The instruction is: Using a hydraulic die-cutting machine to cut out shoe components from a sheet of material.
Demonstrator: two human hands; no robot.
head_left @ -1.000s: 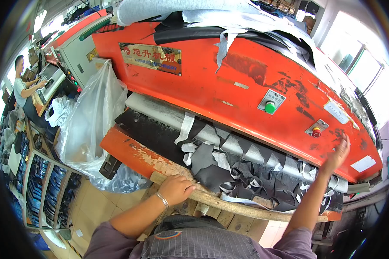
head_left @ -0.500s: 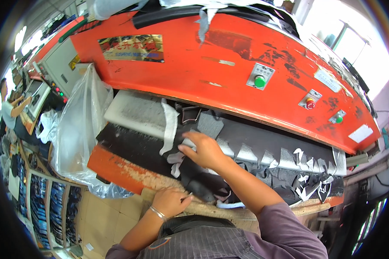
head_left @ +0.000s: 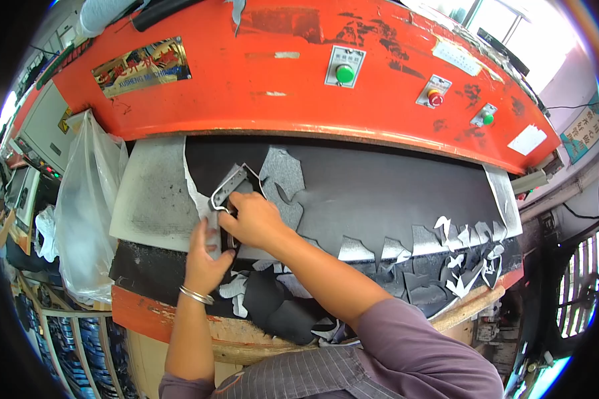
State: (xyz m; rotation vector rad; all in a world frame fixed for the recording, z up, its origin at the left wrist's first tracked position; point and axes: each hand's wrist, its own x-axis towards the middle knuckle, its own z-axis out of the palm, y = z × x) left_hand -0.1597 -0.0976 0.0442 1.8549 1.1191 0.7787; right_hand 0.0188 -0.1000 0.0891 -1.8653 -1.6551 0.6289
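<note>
Right hand (head_left: 256, 218) grips a metal frame (head_left: 229, 187), partly hidden; left hand (head_left: 205, 263) blurred, its grip impossible to tell

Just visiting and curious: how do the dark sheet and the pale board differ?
The dark sheet is mostly blackish; the pale board is whitish with smudges. The sheet's front edge is jagged; the board's is smooth. The sheet lies on top, the board underneath. Both lie flat.
</note>
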